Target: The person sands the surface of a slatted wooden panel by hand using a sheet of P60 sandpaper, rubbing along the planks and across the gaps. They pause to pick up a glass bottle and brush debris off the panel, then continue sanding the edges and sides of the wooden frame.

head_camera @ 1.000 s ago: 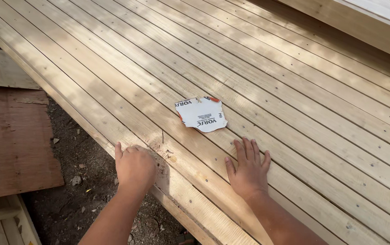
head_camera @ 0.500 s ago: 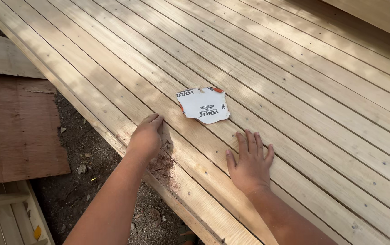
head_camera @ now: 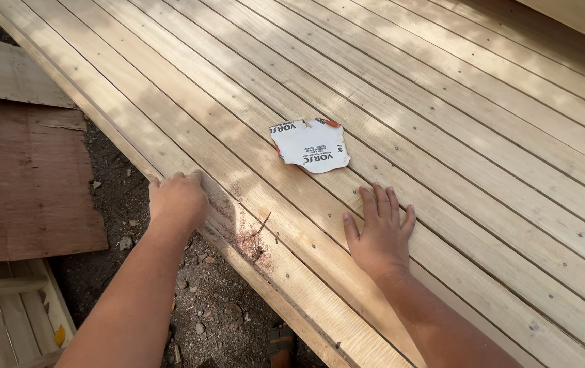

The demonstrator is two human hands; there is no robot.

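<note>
The left hand (head_camera: 178, 199) curls loosely over the near edge of a slatted wooden deck (head_camera: 442, 102), gripping nothing else. The right hand (head_camera: 379, 235) lies flat, fingers spread, on the boards. A torn white paper piece (head_camera: 309, 145) lies just beyond it.

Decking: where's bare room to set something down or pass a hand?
Bare boards run beyond the torn sheet of sandpaper toward the far edge, and to the right of the right hand. Crowded: the near edge, where the left hand grips beside reddish dust, and the gap between right hand and sandpaper.
</note>
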